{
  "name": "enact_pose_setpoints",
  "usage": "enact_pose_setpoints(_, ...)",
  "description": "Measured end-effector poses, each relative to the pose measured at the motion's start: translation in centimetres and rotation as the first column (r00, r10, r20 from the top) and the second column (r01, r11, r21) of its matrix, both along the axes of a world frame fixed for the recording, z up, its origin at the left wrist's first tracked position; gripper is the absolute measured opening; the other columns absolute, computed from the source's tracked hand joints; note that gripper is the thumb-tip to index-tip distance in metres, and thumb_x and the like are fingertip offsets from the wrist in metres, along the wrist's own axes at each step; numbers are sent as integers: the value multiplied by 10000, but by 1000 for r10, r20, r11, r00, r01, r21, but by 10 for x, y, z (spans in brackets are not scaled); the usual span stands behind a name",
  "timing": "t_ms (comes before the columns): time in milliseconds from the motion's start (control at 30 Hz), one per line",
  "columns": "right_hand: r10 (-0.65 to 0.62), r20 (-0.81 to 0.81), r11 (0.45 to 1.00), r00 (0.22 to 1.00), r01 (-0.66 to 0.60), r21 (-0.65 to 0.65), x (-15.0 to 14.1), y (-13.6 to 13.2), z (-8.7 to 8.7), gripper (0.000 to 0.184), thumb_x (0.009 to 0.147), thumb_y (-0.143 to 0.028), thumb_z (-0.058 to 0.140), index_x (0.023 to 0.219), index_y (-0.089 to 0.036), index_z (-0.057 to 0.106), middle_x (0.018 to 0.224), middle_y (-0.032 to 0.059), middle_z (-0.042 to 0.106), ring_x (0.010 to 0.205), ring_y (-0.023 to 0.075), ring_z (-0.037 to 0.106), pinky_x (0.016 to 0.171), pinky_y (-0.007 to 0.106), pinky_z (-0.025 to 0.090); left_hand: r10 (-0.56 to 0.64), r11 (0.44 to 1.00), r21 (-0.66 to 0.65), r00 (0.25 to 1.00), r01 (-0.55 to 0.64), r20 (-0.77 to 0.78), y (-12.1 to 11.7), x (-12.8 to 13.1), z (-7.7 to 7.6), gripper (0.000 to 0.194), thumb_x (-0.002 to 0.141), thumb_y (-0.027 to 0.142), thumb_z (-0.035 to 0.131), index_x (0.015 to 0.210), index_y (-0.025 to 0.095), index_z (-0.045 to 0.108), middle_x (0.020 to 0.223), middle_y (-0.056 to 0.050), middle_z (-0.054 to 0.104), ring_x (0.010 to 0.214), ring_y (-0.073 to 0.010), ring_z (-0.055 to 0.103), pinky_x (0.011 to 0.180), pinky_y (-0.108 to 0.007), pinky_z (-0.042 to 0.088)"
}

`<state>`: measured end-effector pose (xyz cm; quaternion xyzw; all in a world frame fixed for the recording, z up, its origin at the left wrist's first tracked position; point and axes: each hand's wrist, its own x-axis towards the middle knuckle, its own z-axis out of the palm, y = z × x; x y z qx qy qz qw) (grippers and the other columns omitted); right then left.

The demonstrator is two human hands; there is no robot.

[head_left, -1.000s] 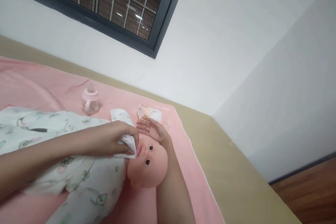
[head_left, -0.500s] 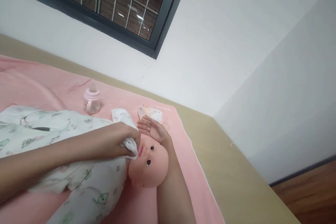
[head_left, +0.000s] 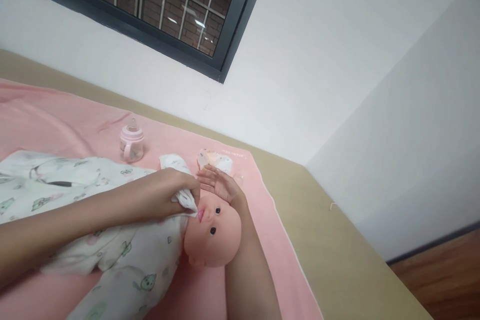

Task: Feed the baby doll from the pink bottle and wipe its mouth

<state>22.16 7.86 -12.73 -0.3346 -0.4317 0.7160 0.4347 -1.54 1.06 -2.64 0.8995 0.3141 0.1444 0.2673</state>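
A baby doll (head_left: 213, 235) in a white printed sleepsuit lies on its back on a pink towel (head_left: 56, 115). My left hand (head_left: 170, 197) is pinched on a small white cloth (head_left: 186, 201) pressed beside the doll's mouth. My right hand (head_left: 219, 185) lies under and behind the doll's head, fingers stretched flat, my forearm running down past the head.
A pink baby bottle (head_left: 131, 143) stands on the towel behind the doll. A small folded cloth or packet (head_left: 217, 161) lies near the towel's far corner. The towel covers a tan mattress (head_left: 337, 255) against a white wall, under a dark-framed window (head_left: 168, 5).
My left hand has slid the white cloth slightly up across the doll's chin and mouth. The doll and my right hand have barely moved.
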Motion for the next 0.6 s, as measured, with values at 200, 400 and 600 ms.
enact_pose_setpoints(200,19,-15,1000,1000,-19,-11,0,1,-2,288,873,-341,524,1090,-160,578,1014,87,693,926,177,651,917,374,493,29,999,18,999,-28,-20,2,2,-1,97,735,179,589,750,226,672,812,28,706,792,-183,644,625,-221,400)
enact_pose_setpoints(400,19,-27,1000,999,-19,-3,0,1,-3,279,881,-333,515,1094,-162,571,1004,83,696,933,181,652,928,384,487,62,998,25,997,-61,-36,1,4,-2,120,740,158,570,788,217,664,847,-2,694,796,-200,633,655,-241,411)
enact_pose_setpoints(600,31,-20,1000,999,-31,-3,1,2,-4,288,886,-317,521,1122,-154,549,1014,80,700,928,175,653,944,390,478,81,994,76,997,-82,15,1,7,-4,149,738,99,549,791,192,652,853,5,694,803,-188,627,682,-247,412)
